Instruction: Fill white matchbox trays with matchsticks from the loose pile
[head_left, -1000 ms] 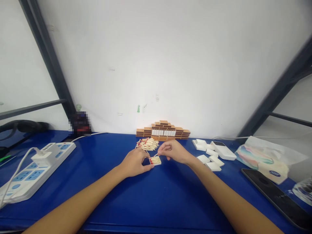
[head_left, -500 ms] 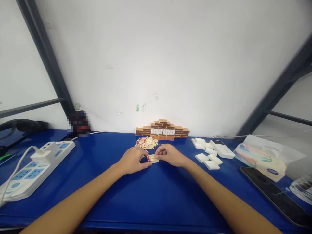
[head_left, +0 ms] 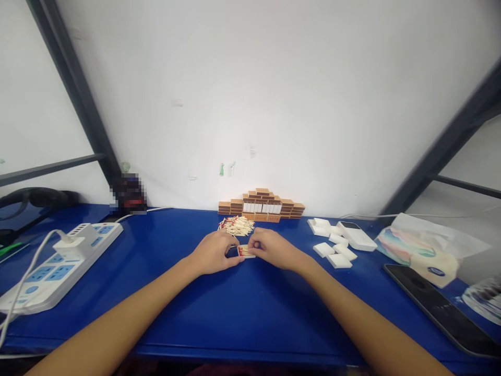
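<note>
A small open matchbox tray (head_left: 246, 251) with red-tipped matches lies on the blue table (head_left: 250, 308). My left hand (head_left: 214, 251) curls around its left end, fingers closed on it. My right hand (head_left: 273, 247) rests at its right end, fingers bent and pressed on the tray. Just behind the hands lies a loose heap of matches (head_left: 237, 225). A stack of brown matchboxes (head_left: 261, 204) stands against the white wall.
Several white box sleeves (head_left: 332, 245) and a white flat device (head_left: 356, 235) lie to the right, then a tissue pack (head_left: 418, 249) and a dark phone (head_left: 442, 308). A white power strip (head_left: 55, 263) with a plugged cable sits at the left. Dark frame bars slant on both sides.
My right hand, which held a single match above the tray a second ago, has come down onto the tray's right end. The left hand stayed on the tray.
</note>
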`<state>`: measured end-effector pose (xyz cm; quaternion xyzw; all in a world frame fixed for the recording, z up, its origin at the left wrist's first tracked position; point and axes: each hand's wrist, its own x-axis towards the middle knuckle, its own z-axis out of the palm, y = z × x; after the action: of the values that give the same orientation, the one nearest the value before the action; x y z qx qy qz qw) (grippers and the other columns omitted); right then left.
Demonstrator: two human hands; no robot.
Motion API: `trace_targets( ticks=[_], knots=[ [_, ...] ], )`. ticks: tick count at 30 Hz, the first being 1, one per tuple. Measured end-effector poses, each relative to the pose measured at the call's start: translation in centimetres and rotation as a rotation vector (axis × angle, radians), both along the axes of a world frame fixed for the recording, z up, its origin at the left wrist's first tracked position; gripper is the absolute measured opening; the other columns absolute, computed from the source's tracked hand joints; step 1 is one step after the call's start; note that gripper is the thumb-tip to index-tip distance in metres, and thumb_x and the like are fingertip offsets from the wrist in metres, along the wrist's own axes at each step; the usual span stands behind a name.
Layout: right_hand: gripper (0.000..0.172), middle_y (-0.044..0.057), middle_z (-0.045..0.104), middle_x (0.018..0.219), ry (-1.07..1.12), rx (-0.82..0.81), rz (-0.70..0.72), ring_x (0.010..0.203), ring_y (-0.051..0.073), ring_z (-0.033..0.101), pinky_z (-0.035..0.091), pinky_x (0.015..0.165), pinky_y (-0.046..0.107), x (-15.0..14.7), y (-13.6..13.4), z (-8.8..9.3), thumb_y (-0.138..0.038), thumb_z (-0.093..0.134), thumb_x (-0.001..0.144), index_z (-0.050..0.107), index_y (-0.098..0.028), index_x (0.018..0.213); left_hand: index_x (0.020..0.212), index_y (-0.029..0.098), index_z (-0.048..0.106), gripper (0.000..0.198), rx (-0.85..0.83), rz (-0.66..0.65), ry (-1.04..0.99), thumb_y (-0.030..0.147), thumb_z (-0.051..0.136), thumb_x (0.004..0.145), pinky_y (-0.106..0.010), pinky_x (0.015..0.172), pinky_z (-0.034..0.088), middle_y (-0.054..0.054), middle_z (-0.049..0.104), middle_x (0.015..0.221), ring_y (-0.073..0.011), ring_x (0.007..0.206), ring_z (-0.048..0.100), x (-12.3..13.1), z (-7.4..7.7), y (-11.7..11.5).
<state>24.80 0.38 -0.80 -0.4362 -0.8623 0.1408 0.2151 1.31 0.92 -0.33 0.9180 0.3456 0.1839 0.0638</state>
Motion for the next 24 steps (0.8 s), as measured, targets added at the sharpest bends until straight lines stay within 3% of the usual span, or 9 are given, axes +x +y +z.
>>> trace_targets(
  ticks=[18, 24],
  knots=[
    [0.01, 0.004, 0.061, 0.096, -0.131, 0.043, 0.008, 0.081, 0.014, 0.057, 0.037, 0.069, 0.024, -0.46, -0.86, 0.65, -0.013, 0.058, 0.097, 0.066, -0.019, 0.094, 0.086, 0.021, 0.065, 0.031, 0.016, -0.035, 0.023, 0.051, 0.063, 0.092, -0.031, 0.066, 0.039, -0.001, 0.062, 0.073, -0.0195, 0.076, 0.061, -0.23, -0.04, 0.24],
    [0.011, 0.004, 0.059, 0.099, -0.184, 0.026, -0.034, 0.076, 0.013, 0.054, 0.034, 0.066, 0.025, -0.52, -0.95, 0.89, -0.017, 0.054, 0.101, 0.064, -0.019, 0.097, 0.097, 0.022, 0.068, 0.032, 0.012, -0.036, 0.037, 0.052, 0.063, 0.092, -0.03, 0.068, 0.04, -0.001, 0.065, 0.076, -0.0202, 0.078, 0.061, -0.35, -0.06, 0.36]
  ],
)
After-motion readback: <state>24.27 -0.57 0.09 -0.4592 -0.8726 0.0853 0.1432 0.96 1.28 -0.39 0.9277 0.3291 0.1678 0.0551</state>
